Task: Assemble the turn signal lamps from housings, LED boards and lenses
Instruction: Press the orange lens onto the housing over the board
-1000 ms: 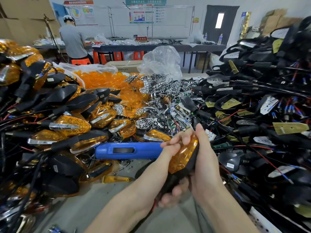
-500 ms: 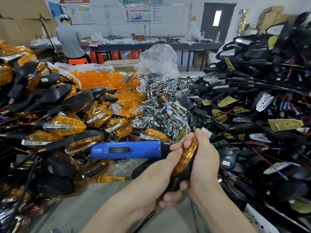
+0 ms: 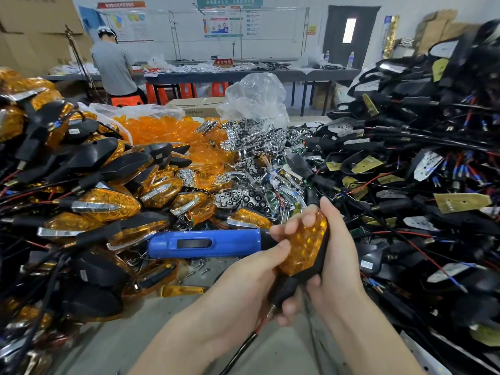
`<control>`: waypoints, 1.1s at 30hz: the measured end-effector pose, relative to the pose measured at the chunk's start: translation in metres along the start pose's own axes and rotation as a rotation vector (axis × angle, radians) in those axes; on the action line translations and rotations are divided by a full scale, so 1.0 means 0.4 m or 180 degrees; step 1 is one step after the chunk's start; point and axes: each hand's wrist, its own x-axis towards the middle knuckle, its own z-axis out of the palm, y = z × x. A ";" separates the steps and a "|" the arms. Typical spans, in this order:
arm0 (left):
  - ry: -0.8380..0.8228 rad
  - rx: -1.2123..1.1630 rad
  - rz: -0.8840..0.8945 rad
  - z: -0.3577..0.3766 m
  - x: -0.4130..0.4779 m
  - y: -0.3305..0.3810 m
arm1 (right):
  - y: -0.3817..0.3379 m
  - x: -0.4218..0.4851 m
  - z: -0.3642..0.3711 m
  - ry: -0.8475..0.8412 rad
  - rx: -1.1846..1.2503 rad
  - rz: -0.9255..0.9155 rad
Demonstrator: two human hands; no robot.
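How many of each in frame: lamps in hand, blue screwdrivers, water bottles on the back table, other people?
held lamp: 1
blue screwdriver: 1
water bottles: 2
person at the back: 1
Total: 5

Single head-worn wide-angle view. Faces forward and down across table [image 3: 121, 334]. Left hand [image 3: 243, 277] and right hand [image 3: 335, 266], both gripping lamp [image 3: 305, 244], very near camera, low centre; forearms enter from bottom edge. Finished lamps pile [image 3: 81, 207] left, housings pile [image 3: 419, 171] right, edges bowed. Far table [image 3: 243, 74], person [image 3: 113, 66], door [image 3: 335, 36] well off at top.
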 end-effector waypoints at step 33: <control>0.1019 0.1795 0.0789 -0.070 0.043 0.021 | -0.013 0.010 0.011 0.0261 -0.0221 -0.0018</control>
